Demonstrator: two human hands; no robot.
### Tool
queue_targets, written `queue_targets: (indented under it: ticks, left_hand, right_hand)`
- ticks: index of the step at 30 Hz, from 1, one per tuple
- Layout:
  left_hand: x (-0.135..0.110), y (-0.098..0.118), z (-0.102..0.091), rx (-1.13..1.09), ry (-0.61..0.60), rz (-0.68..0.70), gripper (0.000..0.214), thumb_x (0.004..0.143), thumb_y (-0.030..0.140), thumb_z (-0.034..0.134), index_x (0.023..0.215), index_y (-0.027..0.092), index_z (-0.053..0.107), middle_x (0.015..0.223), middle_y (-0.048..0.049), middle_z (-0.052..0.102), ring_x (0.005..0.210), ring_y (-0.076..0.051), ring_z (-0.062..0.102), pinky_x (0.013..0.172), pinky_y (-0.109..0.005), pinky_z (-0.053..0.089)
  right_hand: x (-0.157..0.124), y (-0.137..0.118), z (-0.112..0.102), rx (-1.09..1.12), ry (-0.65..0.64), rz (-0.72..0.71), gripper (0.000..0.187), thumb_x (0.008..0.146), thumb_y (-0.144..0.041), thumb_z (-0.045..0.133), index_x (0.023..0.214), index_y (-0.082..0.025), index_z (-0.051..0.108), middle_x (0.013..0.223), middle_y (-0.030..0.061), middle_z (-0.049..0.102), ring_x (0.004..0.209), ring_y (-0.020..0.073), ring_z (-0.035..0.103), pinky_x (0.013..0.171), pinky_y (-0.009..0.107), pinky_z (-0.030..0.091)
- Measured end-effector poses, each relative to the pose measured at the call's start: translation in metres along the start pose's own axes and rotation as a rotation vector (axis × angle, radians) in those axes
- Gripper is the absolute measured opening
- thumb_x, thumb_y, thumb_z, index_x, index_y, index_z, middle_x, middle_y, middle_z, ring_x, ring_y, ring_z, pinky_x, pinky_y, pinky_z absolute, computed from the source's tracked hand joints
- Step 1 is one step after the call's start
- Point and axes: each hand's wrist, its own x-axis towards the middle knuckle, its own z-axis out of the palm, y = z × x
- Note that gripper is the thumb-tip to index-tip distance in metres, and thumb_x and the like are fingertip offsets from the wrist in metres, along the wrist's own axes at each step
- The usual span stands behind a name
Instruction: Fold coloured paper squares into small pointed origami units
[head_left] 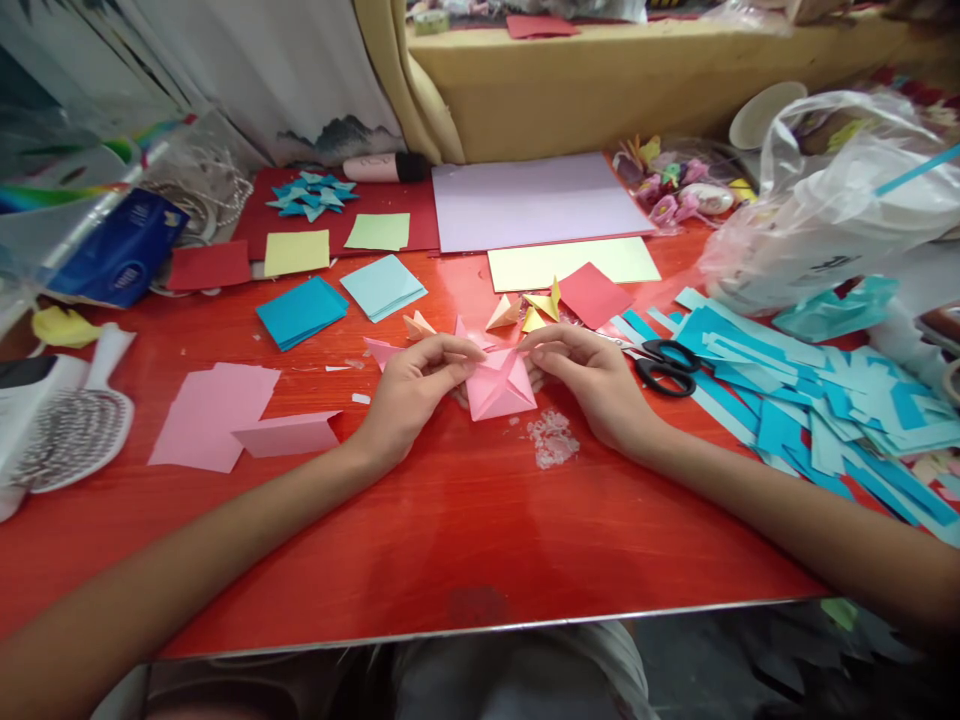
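A pink sheet of origami paper (501, 386), creased and partly folded, is held between my two hands just above the red table. My left hand (426, 385) pinches its left upper edge between thumb and fingers. On the other side, my right hand (589, 375) grips the right upper edge the same way. Behind the paper are folded pieces: pink points partly hidden by my left hand, a peach one (503, 312) and a yellow one (546, 302). Black-handled scissors (666, 367) lie right of my right hand. Loose pink sheets (217, 415) rest to the left.
Blue paper strips (810, 390) are heaped at the right, below a plastic bag with a cup (840, 220). Blue (301, 312) and light blue (384, 287) squares lie at the back left. A hairbrush (82, 430) lies far left. The table's front edge (480, 632) is near me.
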Motion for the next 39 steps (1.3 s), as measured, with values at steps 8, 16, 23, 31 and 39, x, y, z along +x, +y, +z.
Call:
queue_targets:
  ticks: [8, 16, 23, 31, 39]
  left_hand:
    - [-0.004, 0.003, 0.001, 0.136, -0.04, 0.047, 0.014, 0.079, 0.023, 0.058, 0.089, 0.02, 0.067, 0.094, -0.0012, 0.066, 0.089, -0.014, 0.059, 0.079, -0.025, 0.048]
    - [-0.007, 0.007, -0.001, 0.348, -0.139, 0.165, 0.023, 0.085, 0.021, 0.053, 0.1, 0.026, 0.068, 0.104, -0.0006, 0.063, 0.1, -0.013, 0.056, 0.09, -0.024, 0.042]
    - [-0.009, 0.008, 0.0, 0.453, -0.17, 0.24, 0.024, 0.087, 0.023, 0.05, 0.104, 0.028, 0.067, 0.11, -0.0008, 0.062, 0.105, -0.014, 0.055, 0.093, -0.026, 0.042]
    - [-0.009, 0.003, 0.0, 0.595, -0.183, 0.36, 0.027, 0.087, 0.02, 0.049, 0.108, 0.028, 0.065, 0.106, -0.0013, 0.063, 0.097, -0.013, 0.058, 0.083, -0.025, 0.046]
    - [-0.01, -0.002, 0.001, 0.672, -0.178, 0.481, 0.026, 0.087, 0.018, 0.05, 0.107, 0.023, 0.065, 0.089, -0.0032, 0.059, 0.078, -0.01, 0.056, 0.068, -0.023, 0.047]
  right_hand:
    - [-0.001, -0.002, 0.001, -0.053, -0.025, 0.041, 0.022, 0.081, -0.028, 0.058, 0.101, -0.019, 0.06, 0.071, -0.0007, 0.063, 0.066, 0.011, 0.059, 0.064, 0.025, 0.049]
    - [-0.001, 0.001, -0.002, -0.115, -0.038, 0.015, 0.013, 0.081, -0.027, 0.057, 0.089, -0.02, 0.066, 0.097, 0.0033, 0.068, 0.082, 0.0134, 0.062, 0.073, 0.027, 0.049]
    - [-0.002, 0.001, -0.002, -0.101, -0.033, 0.045, 0.016, 0.081, -0.029, 0.058, 0.093, -0.02, 0.064, 0.087, 0.0022, 0.068, 0.074, 0.0126, 0.062, 0.065, 0.025, 0.047]
    - [-0.002, -0.001, 0.0, -0.039, -0.02, 0.045, 0.019, 0.081, -0.025, 0.059, 0.098, -0.019, 0.062, 0.076, 0.0001, 0.066, 0.065, 0.0102, 0.059, 0.059, 0.022, 0.045]
    - [-0.002, 0.001, -0.001, -0.033, -0.021, 0.043, 0.016, 0.081, -0.026, 0.06, 0.095, -0.019, 0.062, 0.077, 0.0001, 0.065, 0.067, 0.0101, 0.059, 0.059, 0.022, 0.045]
